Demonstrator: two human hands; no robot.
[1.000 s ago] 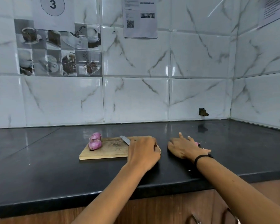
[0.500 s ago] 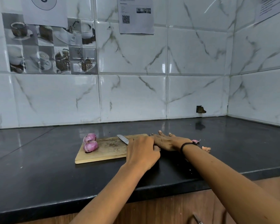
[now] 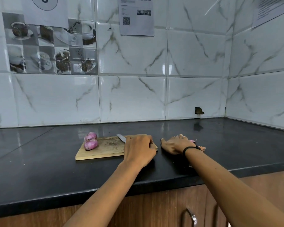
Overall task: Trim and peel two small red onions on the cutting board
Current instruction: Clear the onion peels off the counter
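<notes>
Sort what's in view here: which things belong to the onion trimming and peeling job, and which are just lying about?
Job:
two red onions, on the board's far left corner
cutting board
knife, under the left hand
peel scraps beside the right hand

Lying about:
QR-code sheet on the wall
numbered sheet
cupboard handle

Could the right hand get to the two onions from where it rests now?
Probably not directly: the right hand lies on the counter right of the cutting board, and the left hand, over the knife, sits between it and the onions.
</notes>
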